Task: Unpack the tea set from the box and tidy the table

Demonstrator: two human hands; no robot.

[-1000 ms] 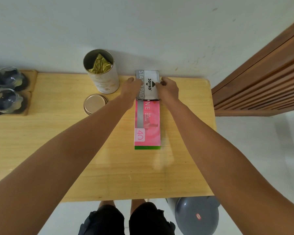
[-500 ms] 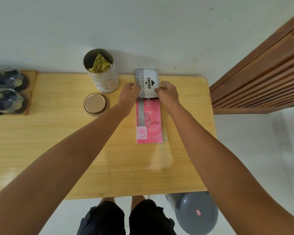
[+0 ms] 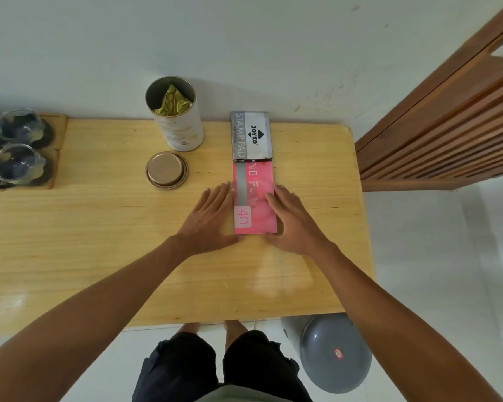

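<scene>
A pink flat box [image 3: 254, 195] lies lengthwise on the wooden table [image 3: 99, 242], its far end against a grey stamp pad box [image 3: 251, 135] by the wall. My left hand [image 3: 208, 217] lies flat on the table with straight fingers along the pink box's left edge. My right hand [image 3: 292, 219] lies flat along its right edge, fingertips on the box. An open white tea canister [image 3: 176, 117] with a gold foil bag inside stands at the back, and its gold lid [image 3: 166, 170] lies in front of it.
Glass cups [image 3: 15, 162] sit on wooden trays [image 3: 57, 132] at the far left. A grey round bin [image 3: 331, 352] stands on the floor under the table's right front corner. A slatted wooden door [image 3: 447, 134] is to the right.
Both hands have let go of the stamp pad box and drawn back toward me, now flat on either side of the pink box. The boxes stay in place.
</scene>
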